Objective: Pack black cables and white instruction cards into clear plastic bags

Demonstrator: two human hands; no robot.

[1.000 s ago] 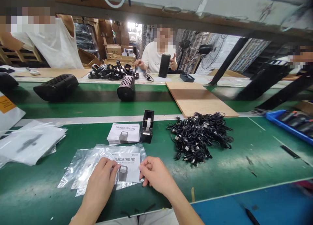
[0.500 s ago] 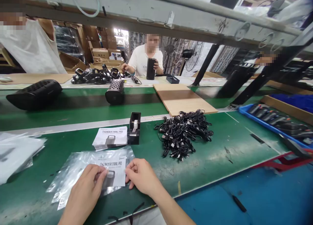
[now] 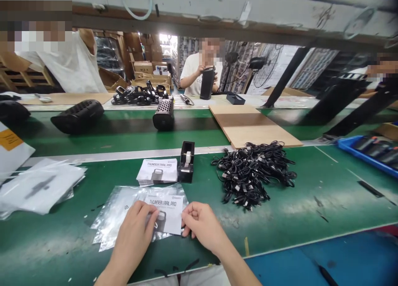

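A white booklet (image 3: pixel 166 211) printed "Thunder Trail Pro" lies on a stack of clear plastic bags (image 3: pixel 118 213) on the green table. My left hand (image 3: pixel 133 236) rests on the booklet's left part, fingers bent and pressing on it. My right hand (image 3: pixel 202 224) pinches the booklet's right edge with curled fingers. Just behind lies a stack of the same booklets (image 3: pixel 157 171), and beside it stands a black tape dispenser (image 3: pixel 186 166).
A heap of black cables (image 3: pixel 253 174) lies to the right. White bags (image 3: pixel 37 186) are piled at the left. Black speakers (image 3: pixel 77 116) (image 3: pixel 163 111) sit on the belt behind, beside a wooden board (image 3: pixel 251 126). A blue tray (image 3: pixel 370 153) stands far right. People work across the belt.
The view swung right and back. My hands stay on the booklet; the left fingers have slid a little further over it. The person across the belt has raised the black cylinder.
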